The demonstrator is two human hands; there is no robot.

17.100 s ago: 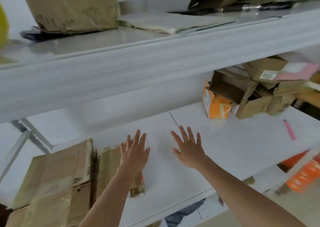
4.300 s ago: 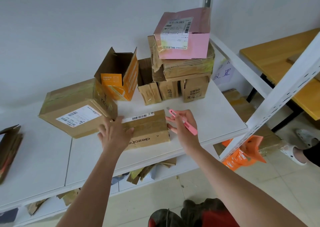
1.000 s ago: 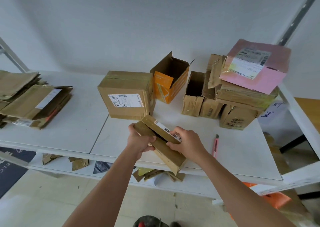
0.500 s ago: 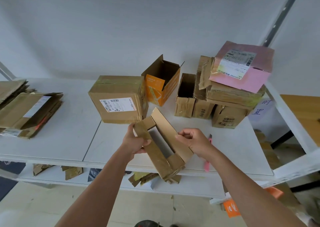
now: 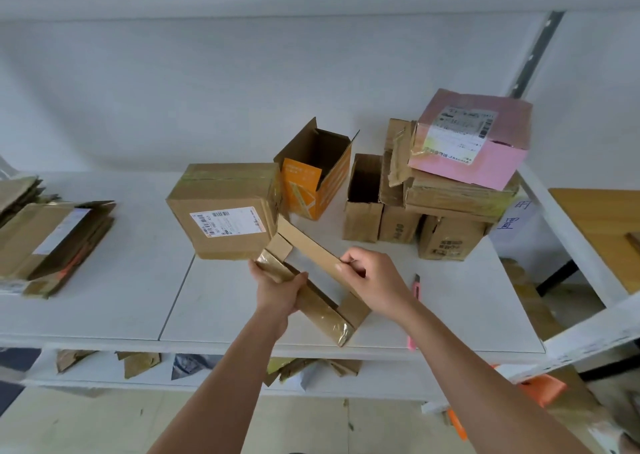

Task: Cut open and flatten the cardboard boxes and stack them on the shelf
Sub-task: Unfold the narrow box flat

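Observation:
I hold a small brown cardboard box (image 5: 313, 249), cut open into a hollow frame, above the white shelf (image 5: 104, 301). My left hand (image 5: 278, 289) grips its taped near-left wall. My right hand (image 5: 372, 282) pinches the far-right wall from above. The frame is skewed, its open middle showing the shelf through it. A pink utility knife (image 5: 415, 309) lies on the shelf just right of my right wrist. A stack of flattened boxes (image 5: 52, 242) lies at the shelf's left end.
A sealed brown box with a label (image 5: 225, 211) stands just behind my left hand. Further back are an open orange box (image 5: 313, 176) and a pile of brown boxes (image 5: 415, 211) topped by a pink box (image 5: 474, 138). Cardboard scraps (image 5: 304, 368) lie on the lower shelf.
The small box went from a closed block to an open frame as my hands pulled its walls apart. The utility knife left my right hand earlier and lies on the shelf.

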